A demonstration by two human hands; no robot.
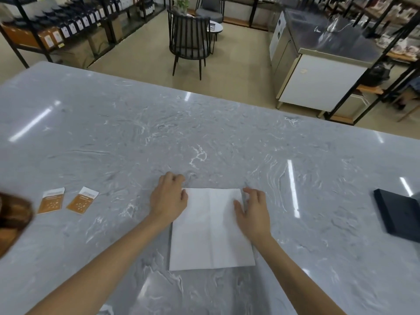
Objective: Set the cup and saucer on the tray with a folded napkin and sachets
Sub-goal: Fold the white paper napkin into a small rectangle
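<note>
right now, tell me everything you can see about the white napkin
The napkin is a white, paper-like square lying flat on the grey marble counter, with faint fold creases crossing it. The left hand rests at its far left corner and the right hand on its far right edge, fingers spread on the sheet. It looks unfolded.

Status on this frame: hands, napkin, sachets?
Left hand and right hand flat at napkin's far corners. Napkin spread on counter, unfolded. Two sachets lying left, untouched. Nothing in the way.
</note>
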